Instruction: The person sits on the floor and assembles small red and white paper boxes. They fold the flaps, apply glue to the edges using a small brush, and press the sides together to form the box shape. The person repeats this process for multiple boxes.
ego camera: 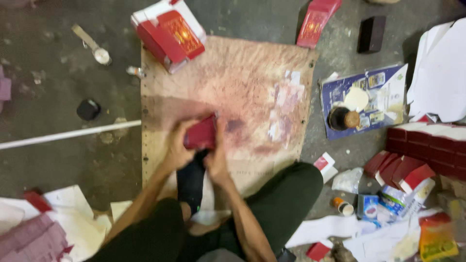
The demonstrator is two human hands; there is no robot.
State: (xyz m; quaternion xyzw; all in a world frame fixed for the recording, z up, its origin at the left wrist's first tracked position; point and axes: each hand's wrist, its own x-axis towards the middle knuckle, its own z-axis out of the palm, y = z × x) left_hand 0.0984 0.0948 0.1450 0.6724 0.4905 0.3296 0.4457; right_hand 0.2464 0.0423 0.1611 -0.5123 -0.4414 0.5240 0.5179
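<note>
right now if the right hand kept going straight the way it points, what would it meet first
The right hand points up across the stained brown work board, past the small red box it grips. The line looks free until the board's far edge, though depth is unclear.

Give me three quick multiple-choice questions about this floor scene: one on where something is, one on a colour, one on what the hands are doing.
1. Where does the red-and-white box lie?
A. On the far left corner of the stained board
B. On the person's knee
C. On the blue card

2. What colour is the small box in the hands?
A. Green
B. Dark red
C. Yellow

3. How do the hands stand?
A. Both are flat on the floor
B. One holds the white rod
C. Both grip the small box

Answers:
1. A: it overhangs the board's top left corner, far from the person.
2. B: it shows dark red between the fingers.
3. C: the left hand and right hand close on it from either side, above the board; the white rod lies untouched on the floor.
</note>
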